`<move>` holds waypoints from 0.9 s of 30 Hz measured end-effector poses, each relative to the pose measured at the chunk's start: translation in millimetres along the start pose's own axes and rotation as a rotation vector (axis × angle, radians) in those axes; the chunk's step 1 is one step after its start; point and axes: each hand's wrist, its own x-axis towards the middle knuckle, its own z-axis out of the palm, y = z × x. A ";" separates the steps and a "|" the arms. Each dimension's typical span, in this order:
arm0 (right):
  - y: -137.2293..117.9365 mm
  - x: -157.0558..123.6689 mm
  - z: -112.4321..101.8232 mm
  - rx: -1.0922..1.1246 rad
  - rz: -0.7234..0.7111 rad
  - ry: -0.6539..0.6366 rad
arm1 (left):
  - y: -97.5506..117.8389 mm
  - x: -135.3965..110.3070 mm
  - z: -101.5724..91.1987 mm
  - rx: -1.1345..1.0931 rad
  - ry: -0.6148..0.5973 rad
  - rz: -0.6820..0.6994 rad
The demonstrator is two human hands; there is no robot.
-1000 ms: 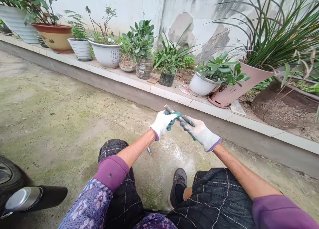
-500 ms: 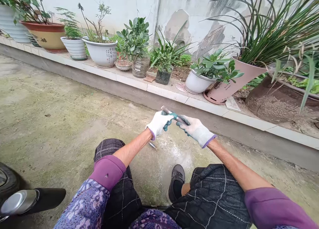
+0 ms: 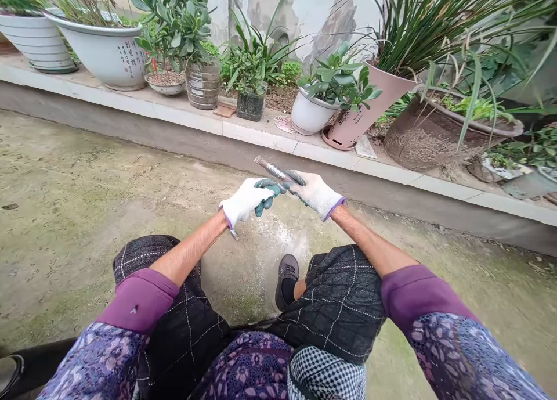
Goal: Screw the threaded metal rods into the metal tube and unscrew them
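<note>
Both my hands wear white gloves with green fingertips and meet in front of my knees. My right hand (image 3: pixel 315 193) is closed around a short grey metal rod (image 3: pixel 270 168) whose free end sticks out up and to the left. My left hand (image 3: pixel 248 200) is closed too, its fingertips touching the rod beside the right hand. A thin metal tool (image 3: pixel 234 234) pokes out below my left wrist, held in that fist. My foot in a dark shoe (image 3: pixel 286 275) rests on the concrete below, where pale dust lies.
A tiled ledge (image 3: pixel 261 136) runs across ahead with potted plants: a white bowl pot (image 3: pixel 108 51), a metal tin (image 3: pixel 202 85), a white pot (image 3: pixel 310 114), a tilted pink pot (image 3: pixel 369 107) and a brown basin (image 3: pixel 429 139). Mossy concrete ground (image 3: pixel 69 214) spreads left.
My view has swung right and drawn nearer the ledge, so the leftmost pots and the dark object at lower left left the frame. Both hands keep the same grip on the rod.
</note>
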 end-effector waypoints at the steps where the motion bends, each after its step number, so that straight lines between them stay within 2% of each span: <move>1: 2.3 1.2 -0.3 -0.065 -0.052 0.015 | 0.6 -1.3 0.1 0.005 0.003 -0.002; 3: 6.9 3.6 -1.6 -0.184 -0.119 0.050 | -0.1 -1.6 -2.1 -0.011 0.028 -0.010; 5: 9.7 5.6 -3.1 -0.248 -0.122 0.073 | -3.1 0.6 -6.6 -0.039 0.068 -0.006; 7: 8.8 6.2 -4.1 -0.205 -0.094 0.074 | -7.9 4.0 -11.7 -0.053 0.092 -0.001; 9: 3.7 4.2 -5.3 -0.046 -0.014 0.038 | -13.5 7.6 -16.1 -0.044 0.088 -0.018; 12: -7.5 -4.8 -10.2 0.277 0.132 -0.116 | -20.9 13.2 -21.3 -0.021 0.080 -0.053; 15: -13.3 -17.8 -18.4 0.480 0.120 -0.349 | -24.9 17.8 -26.1 0.032 0.108 -0.064; 17: -11.4 -25.1 -22.1 0.435 0.098 -0.527 | -25.2 18.9 -27.8 0.096 0.108 -0.062; 19: -5.2 -28.2 -21.8 0.249 0.115 -0.663 | -24.4 18.1 -26.6 0.174 0.089 -0.055; 20: -1.1 -27.8 -20.1 0.130 0.126 -0.690 | -23.9 17.0 -24.7 0.212 0.070 -0.053; 22: 8.1 -23.1 -15.3 -0.114 0.110 -0.640 | -23.5 14.3 -18.4 0.272 0.040 -0.065; 24: 16.8 -15.1 -11.2 -0.309 0.058 -0.506 | -24.3 12.1 -11.1 0.292 0.002 -0.089; 27: 22.9 -5.4 -10.7 -0.391 0.013 -0.298 | -28.2 12.1 -4.3 0.248 -0.022 -0.116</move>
